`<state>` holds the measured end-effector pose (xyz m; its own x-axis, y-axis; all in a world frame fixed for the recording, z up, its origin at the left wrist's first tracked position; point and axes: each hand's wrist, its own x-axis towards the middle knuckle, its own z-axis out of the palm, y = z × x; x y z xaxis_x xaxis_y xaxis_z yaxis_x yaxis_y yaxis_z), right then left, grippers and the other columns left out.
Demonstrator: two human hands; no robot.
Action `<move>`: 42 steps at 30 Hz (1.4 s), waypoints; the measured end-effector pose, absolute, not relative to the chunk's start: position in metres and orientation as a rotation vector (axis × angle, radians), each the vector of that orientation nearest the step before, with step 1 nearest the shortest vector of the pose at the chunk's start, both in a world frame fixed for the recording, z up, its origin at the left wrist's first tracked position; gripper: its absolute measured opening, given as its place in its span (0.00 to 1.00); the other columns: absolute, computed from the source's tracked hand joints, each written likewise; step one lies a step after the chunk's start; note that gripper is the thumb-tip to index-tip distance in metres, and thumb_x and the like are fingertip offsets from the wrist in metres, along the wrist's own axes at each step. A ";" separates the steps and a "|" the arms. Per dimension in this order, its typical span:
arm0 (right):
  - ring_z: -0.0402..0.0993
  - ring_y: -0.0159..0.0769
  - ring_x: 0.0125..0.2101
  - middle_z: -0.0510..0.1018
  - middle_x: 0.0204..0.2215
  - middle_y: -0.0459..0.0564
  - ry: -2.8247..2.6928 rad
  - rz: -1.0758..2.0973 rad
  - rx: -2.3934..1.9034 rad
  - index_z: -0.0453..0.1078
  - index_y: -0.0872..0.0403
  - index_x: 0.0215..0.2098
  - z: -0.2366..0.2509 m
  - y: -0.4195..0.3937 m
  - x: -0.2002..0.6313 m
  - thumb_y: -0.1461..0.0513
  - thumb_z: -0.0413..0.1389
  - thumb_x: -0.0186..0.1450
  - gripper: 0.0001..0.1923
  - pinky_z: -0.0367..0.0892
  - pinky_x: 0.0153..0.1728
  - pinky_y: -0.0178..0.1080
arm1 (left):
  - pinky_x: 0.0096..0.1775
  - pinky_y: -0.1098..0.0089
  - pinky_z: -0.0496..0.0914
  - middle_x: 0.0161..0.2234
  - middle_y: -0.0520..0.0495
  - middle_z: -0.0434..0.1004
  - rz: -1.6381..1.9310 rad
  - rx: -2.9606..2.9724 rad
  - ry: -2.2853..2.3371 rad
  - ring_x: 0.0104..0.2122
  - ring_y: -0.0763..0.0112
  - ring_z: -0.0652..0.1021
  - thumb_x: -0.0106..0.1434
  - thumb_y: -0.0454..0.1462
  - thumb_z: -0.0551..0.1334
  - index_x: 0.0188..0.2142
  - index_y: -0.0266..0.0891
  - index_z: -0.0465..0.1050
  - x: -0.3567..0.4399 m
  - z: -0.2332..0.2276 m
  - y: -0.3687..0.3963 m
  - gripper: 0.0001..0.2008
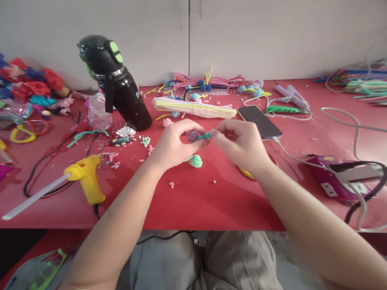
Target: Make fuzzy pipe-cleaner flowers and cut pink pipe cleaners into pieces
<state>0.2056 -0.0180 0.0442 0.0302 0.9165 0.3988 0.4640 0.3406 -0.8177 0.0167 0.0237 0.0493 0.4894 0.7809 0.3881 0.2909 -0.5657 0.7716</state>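
- Left hand (pixel 173 146): grip closed, thumb and forefinger meeting around the purple-and-teal fuzzy piece (pixel 192 136), its purple end lying inside the curve of the hand.
- Right hand (pixel 243 143): grip closed, fingertips pinching the teal end of the same piece. Exact finger contact is partly hidden.
- Location: the piece is held between both hands, above the middle of the tabletop (pixel 187 207).
- Step in hand, as judged: shaping or twisting the teal end. Recommended: the left hand steadies close to the purple end while the right turns in small, even movements; hard pulling could loosen or flatten the pile.
- Below the hands: a mint-green fuzzy piece (pixel 196 161) lies on the tabletop; lowering the wrists carelessly could press it.
- Open room: the red surface toward the near edge carries only small scraps, adequate for drawing the hands back.
- Restrictions: bundled fuzzy stems (pixel 195 108) beyond the hands; phone (pixel 260 122) with its cable to the right; yellow glue gun (pixel 86 177) left of the left forearm, nozzle condition not determinable.
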 end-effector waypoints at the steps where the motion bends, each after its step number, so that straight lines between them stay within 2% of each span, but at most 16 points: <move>1: 0.62 0.29 0.22 0.71 0.20 0.44 -1.594 0.572 -1.288 0.70 0.54 0.23 0.044 -0.018 0.206 0.61 0.58 0.63 0.10 0.56 0.24 0.37 | 0.43 0.65 0.73 0.35 0.46 0.81 1.024 2.154 0.874 0.35 0.68 0.77 0.63 0.46 0.71 0.36 0.38 0.80 0.017 0.049 0.024 0.13; 5: 0.65 0.31 0.24 0.74 0.22 0.46 -1.617 0.608 -1.287 0.72 0.55 0.25 0.045 -0.018 0.208 0.58 0.59 0.65 0.12 0.59 0.26 0.37 | 0.46 0.63 0.72 0.39 0.45 0.83 1.072 2.413 0.863 0.39 0.65 0.79 0.68 0.39 0.66 0.36 0.39 0.79 0.017 0.049 0.022 0.06; 10: 0.64 0.31 0.23 0.73 0.20 0.46 -1.647 0.602 -1.326 0.73 0.55 0.24 0.045 -0.018 0.207 0.56 0.60 0.67 0.16 0.58 0.26 0.37 | 0.46 0.62 0.70 0.39 0.45 0.83 0.964 2.676 0.966 0.40 0.63 0.79 0.69 0.35 0.63 0.38 0.38 0.77 0.018 0.048 0.018 0.04; 12: 0.66 0.31 0.24 0.74 0.20 0.46 -1.673 0.584 -1.323 0.74 0.55 0.25 0.045 -0.019 0.206 0.56 0.60 0.67 0.15 0.59 0.26 0.37 | 0.45 0.63 0.70 0.39 0.44 0.82 0.939 2.725 1.003 0.40 0.63 0.79 0.69 0.34 0.62 0.37 0.38 0.77 0.019 0.048 0.017 0.05; 18: 0.75 0.36 0.30 0.82 0.30 0.50 -1.741 0.488 -1.205 0.78 0.54 0.30 0.045 -0.018 0.208 0.58 0.60 0.68 0.11 0.69 0.34 0.38 | 0.43 0.62 0.68 0.36 0.45 0.81 0.963 2.764 1.023 0.37 0.63 0.77 0.72 0.34 0.57 0.34 0.38 0.75 0.019 0.046 0.018 0.10; 23: 0.72 0.34 0.28 0.81 0.29 0.48 -1.916 0.350 -1.115 0.78 0.52 0.32 0.046 -0.017 0.215 0.59 0.58 0.70 0.10 0.67 0.33 0.38 | 0.42 0.61 0.67 0.32 0.46 0.77 0.937 2.747 1.006 0.34 0.63 0.74 0.71 0.31 0.54 0.30 0.39 0.71 0.019 0.047 0.017 0.12; 28: 0.69 0.33 0.27 0.78 0.27 0.47 -1.998 0.274 -1.076 0.76 0.50 0.32 0.045 -0.016 0.218 0.59 0.57 0.72 0.10 0.65 0.32 0.38 | 0.40 0.61 0.66 0.30 0.46 0.75 0.906 2.700 1.012 0.34 0.62 0.73 0.70 0.32 0.55 0.29 0.40 0.69 0.020 0.049 0.016 0.13; 37: 0.71 0.38 0.32 0.78 0.32 0.49 -2.064 0.240 -0.963 0.74 0.50 0.36 0.044 -0.014 0.221 0.60 0.54 0.74 0.10 0.68 0.36 0.40 | 0.39 0.62 0.64 0.28 0.47 0.73 0.867 2.673 0.955 0.32 0.64 0.73 0.69 0.30 0.55 0.27 0.41 0.68 0.020 0.049 0.015 0.14; 42: 0.71 0.40 0.33 0.77 0.32 0.50 -2.059 0.211 -0.887 0.74 0.49 0.34 0.044 -0.013 0.221 0.59 0.53 0.74 0.11 0.69 0.39 0.44 | 0.37 0.62 0.64 0.27 0.48 0.72 0.849 2.648 0.902 0.30 0.64 0.72 0.71 0.32 0.55 0.26 0.41 0.65 0.019 0.051 0.015 0.14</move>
<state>0.2212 -0.0134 0.0440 -0.3767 0.6598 0.6502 0.5143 0.7328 -0.4456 0.0187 0.0155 0.0508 0.6450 0.6154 0.4531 0.4897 -0.7880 0.3731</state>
